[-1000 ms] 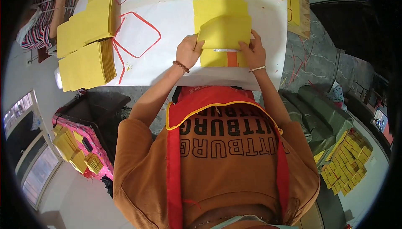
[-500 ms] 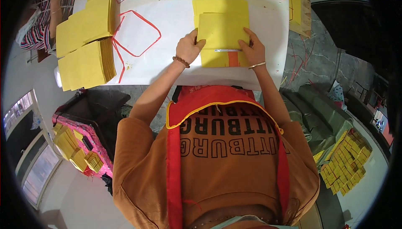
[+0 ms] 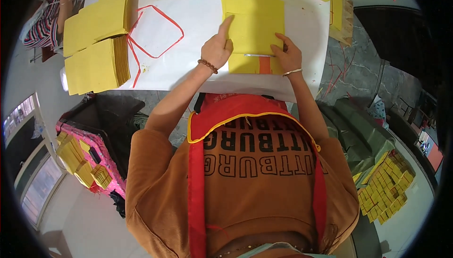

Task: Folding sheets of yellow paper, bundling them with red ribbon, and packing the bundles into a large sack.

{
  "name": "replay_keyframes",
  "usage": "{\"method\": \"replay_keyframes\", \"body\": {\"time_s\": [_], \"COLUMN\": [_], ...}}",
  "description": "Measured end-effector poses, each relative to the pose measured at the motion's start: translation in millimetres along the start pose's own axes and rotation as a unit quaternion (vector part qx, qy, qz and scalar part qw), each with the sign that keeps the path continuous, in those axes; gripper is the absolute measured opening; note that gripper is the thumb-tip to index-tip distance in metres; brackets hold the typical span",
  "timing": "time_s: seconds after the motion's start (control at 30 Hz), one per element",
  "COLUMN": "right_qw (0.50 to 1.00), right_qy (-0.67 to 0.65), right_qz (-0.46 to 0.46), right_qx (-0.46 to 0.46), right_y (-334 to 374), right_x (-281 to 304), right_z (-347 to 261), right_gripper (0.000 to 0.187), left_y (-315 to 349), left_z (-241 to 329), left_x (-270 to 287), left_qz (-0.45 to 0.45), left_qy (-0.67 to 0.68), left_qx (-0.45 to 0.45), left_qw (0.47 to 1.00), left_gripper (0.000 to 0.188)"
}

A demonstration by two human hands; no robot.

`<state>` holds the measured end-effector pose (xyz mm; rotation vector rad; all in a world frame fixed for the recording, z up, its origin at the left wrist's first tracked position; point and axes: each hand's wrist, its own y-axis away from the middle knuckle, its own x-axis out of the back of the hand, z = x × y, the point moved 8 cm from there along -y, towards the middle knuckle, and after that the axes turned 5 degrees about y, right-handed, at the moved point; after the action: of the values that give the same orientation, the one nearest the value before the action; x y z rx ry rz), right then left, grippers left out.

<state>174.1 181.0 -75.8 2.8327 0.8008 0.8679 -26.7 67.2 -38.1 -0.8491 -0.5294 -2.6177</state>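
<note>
The yellow paper sheet (image 3: 252,33) lies flat in front of you, just right of the middle of the white surface (image 3: 203,26), overlapping more yellow paper that shows beyond its far edge and below its near edge. Along that near edge runs a narrow silvery strip (image 3: 257,55), with an orange-red band (image 3: 264,65) below it. It looks light and limp, likely to crease or slide, so you'd best hold it lightly by its side edges. Your left hand (image 3: 218,50) has its index finger stretched along the left edge, the other fingers curled, gripping nothing visible. Your right hand (image 3: 289,56) has thumb and index finger apart at the right edge; whether they pinch it, you cannot tell. Leftward lie a red ribbon (image 3: 182,34) and yellow paper stacks (image 3: 96,64).
</note>
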Motion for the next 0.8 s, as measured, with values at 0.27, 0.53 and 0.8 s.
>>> {"method": "replay_keyframes", "body": {"time_s": [0.27, 0.53, 0.8], "right_qw": [0.999, 0.998, 0.997], "right_qy": [0.029, -0.013, 0.029], "right_qz": [0.005, 0.064, -0.015], "right_qx": [-0.014, 0.016, -0.067], "right_y": [-0.2, 5.2, 6.6], "right_x": [-0.6, 1.3, -1.0], "right_z": [0.0, -6.0, -11.5], "right_gripper": [0.040, 0.038, 0.037], "left_y": [-1.1, 3.5, 4.2], "left_z": [7.4, 73.6, 68.6], "left_x": [-0.5, -10.6, -56.6], "left_qz": [0.021, 0.150, 0.059], "left_qy": [-0.049, -0.199, -0.209], "left_qx": [-0.076, -0.250, -0.278], "left_qw": [0.996, 0.936, 0.936], "left_gripper": [0.036, 0.033, 0.036]}}
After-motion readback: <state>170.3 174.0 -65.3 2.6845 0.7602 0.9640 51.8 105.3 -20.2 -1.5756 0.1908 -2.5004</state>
